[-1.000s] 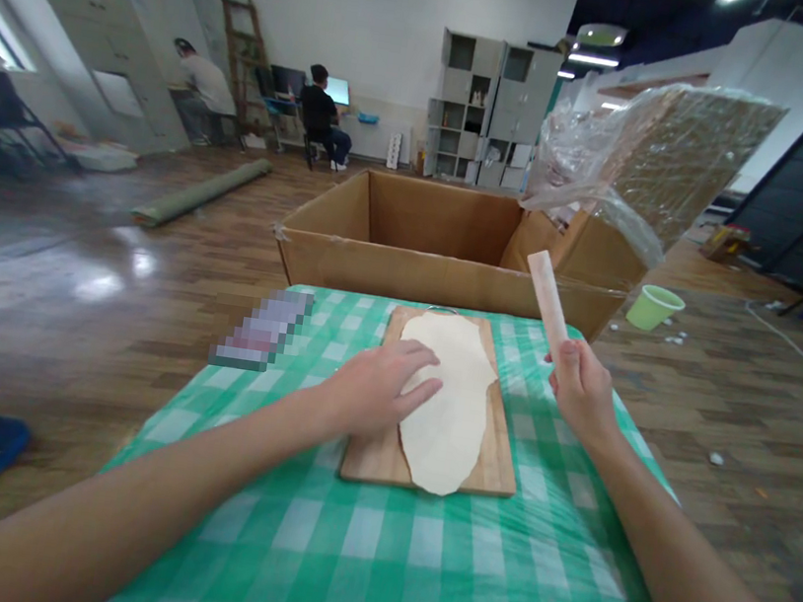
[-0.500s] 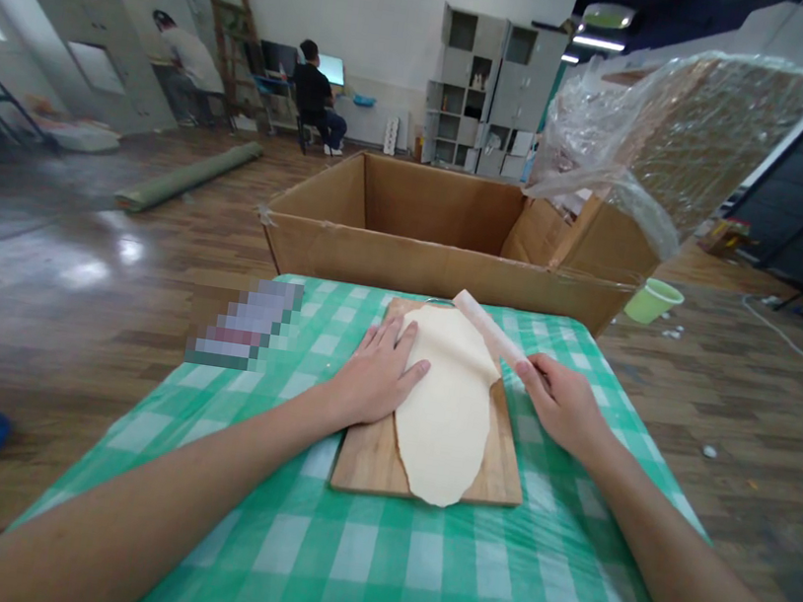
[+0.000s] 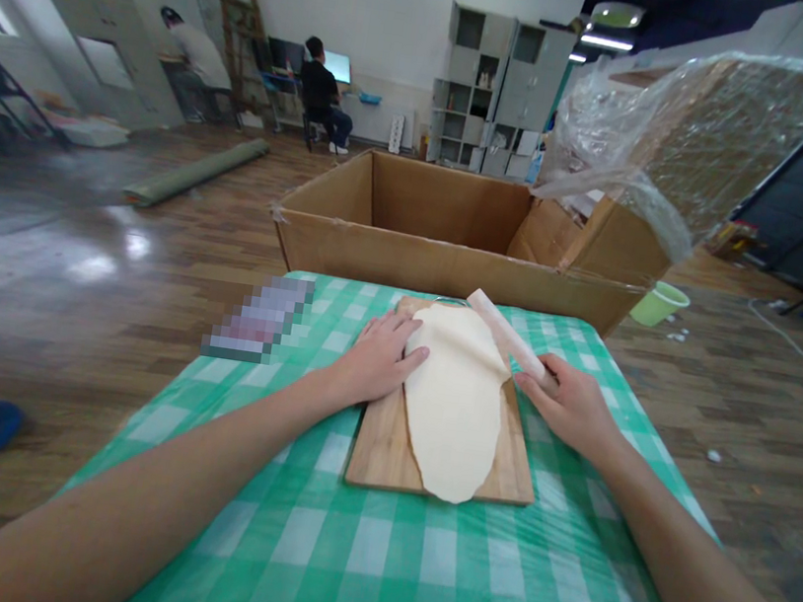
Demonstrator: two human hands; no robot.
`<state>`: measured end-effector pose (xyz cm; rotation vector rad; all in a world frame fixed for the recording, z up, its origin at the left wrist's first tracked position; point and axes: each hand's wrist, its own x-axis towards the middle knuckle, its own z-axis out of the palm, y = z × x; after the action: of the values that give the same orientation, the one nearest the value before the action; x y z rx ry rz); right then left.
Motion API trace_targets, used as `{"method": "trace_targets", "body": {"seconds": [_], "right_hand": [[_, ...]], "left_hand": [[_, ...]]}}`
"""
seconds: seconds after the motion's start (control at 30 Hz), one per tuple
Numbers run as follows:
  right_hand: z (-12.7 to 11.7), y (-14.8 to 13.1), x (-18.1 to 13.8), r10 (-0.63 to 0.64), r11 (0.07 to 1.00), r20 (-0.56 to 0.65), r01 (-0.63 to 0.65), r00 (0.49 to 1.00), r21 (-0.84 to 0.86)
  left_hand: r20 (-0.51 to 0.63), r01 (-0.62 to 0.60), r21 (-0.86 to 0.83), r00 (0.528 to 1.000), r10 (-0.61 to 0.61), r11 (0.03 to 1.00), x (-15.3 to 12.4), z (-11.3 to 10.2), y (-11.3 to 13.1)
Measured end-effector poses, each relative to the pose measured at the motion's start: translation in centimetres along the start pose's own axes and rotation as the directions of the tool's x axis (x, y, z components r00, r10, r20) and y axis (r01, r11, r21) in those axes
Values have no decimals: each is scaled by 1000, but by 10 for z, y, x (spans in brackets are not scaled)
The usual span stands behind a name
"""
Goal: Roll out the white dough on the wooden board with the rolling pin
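A long flat sheet of pale dough (image 3: 457,409) lies on a wooden cutting board (image 3: 380,453) on a table with a green checked cloth (image 3: 366,555). My left hand (image 3: 379,358) rests flat, fingers spread, on the board's left edge and touches the dough's upper left. My right hand (image 3: 566,404) is closed around the near end of a pale rolling pin (image 3: 505,334). The pin lies slanted across the dough's far right part.
A large open cardboard box (image 3: 448,233) stands just behind the table, with a plastic-wrapped bundle (image 3: 685,142) at its right. A blurred flat object (image 3: 256,321) lies on the cloth at left. A green bucket (image 3: 659,304) sits on the floor. Two people are far back.
My right hand has brought the rolling pin down from upright in the air onto the far end of the dough. My left hand has slid toward the board's left edge.
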<state>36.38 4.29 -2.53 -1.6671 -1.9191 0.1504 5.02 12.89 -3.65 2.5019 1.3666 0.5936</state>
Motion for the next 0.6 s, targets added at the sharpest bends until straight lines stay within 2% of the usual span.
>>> {"method": "trace_targets", "body": {"seconds": [0.1, 0.23, 0.3, 0.37, 0.47, 0.6], "right_hand": [[-1, 1, 0, -27, 1000, 18, 27, 999, 4], [0, -4, 5, -170, 985, 96, 171, 981, -9], [2, -9, 8, -219, 970, 140, 231, 966, -76], [6, -16, 10, -240, 953, 174, 266, 955, -145], [11, -26, 9, -267, 935, 181, 300, 947, -188], [13, -34, 1, -298, 917, 158, 329, 941, -226]], "left_hand": [[-57, -27, -93, 998, 22, 995, 4, -2, -3], [-245, -66, -219, 969, 11, 974, 7, -14, 1], [-295, -110, -220, 955, 42, 969, 7, -19, 6], [-266, -172, -171, 956, 123, 970, 4, -21, 12], [-132, -245, -48, 963, 237, 968, -2, -19, 18], [-34, -312, 142, 947, 319, 940, -11, -17, 25]]}}
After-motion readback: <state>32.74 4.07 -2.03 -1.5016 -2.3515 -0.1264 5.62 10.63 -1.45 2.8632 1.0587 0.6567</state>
